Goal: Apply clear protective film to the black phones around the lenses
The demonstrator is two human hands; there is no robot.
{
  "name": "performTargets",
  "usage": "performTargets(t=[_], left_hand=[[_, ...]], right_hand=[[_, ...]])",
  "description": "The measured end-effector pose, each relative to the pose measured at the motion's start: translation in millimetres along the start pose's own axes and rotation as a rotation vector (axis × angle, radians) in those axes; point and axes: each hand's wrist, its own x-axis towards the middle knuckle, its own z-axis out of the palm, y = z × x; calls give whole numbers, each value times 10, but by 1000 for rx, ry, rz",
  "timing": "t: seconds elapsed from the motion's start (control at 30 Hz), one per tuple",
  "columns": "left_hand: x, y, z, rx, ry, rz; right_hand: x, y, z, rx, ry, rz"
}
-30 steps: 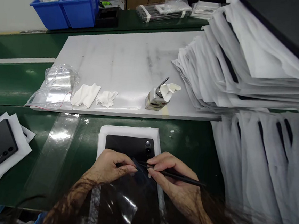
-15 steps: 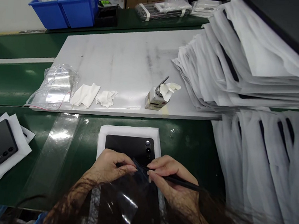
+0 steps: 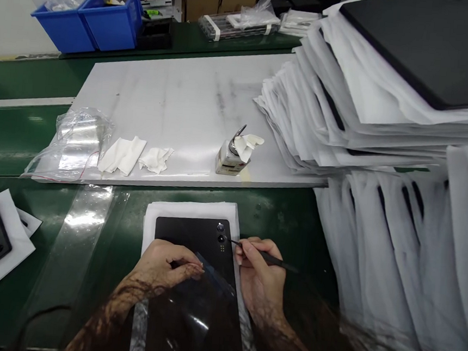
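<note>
Pinches the raised edge of a clear film (image 3: pixel 216 277) with the left hand (image 3: pixel 166 265) and grips a fine-tipped black tool (image 3: pixel 280 263) in the right hand (image 3: pixel 260 273), holding it close beside the rear lenses (image 3: pixel 222 239) of the black tablet (image 3: pixel 184 229), near centre on white wrapping sheets (image 3: pixel 192 209). Looks partway along, with far end bare around the lenses and film neither flat nor fully off over the middle; cannot tell the extent of covering at the dark near end.

Tablet (image 3: pixel 190 232) on sheet (image 3: pixel 192 209); bottle (image 3: pixel 229 164) behind, on board (image 3: pixel 162 98).
</note>
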Motion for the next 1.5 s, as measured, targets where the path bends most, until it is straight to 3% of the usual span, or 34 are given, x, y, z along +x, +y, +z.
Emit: performTargets(t=[0.33, 0.7, 1.5], left_hand=[[-9, -131, 22, 91, 14, 90], [-10, -136, 25, 72, 5, 109], [-14, -142, 21, 80, 9, 120]], right_hand=[[-49, 104, -53, 4, 27, 65], [-23, 133, -101, -17, 5, 77], [-37, 182, -110, -41, -19, -13]])
